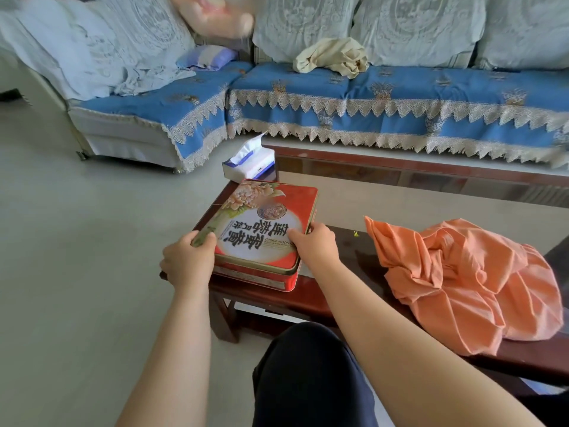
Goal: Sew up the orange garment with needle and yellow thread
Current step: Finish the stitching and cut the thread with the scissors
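Note:
A crumpled orange garment (pixel 468 282) lies on the right part of the dark wooden table (pixel 348 272). A red moon-cake tin (pixel 264 229) sits at the table's left end, its lid slightly raised and askew above the base. My left hand (pixel 187 260) grips the lid's near left corner. My right hand (pixel 314 245) grips the lid's right edge, fingers curled over it. A tiny scrap of yellow thread (pixel 356 233) lies on the table between the tin and the garment. No needle is visible.
A tissue box (pixel 249 163) stands behind the tin at the table's far left corner. A blue-covered sofa (pixel 369 100) with lace cushions runs along the back, a cream cloth (pixel 332 57) on it. My dark-trousered knee (pixel 308 365) is under the table edge.

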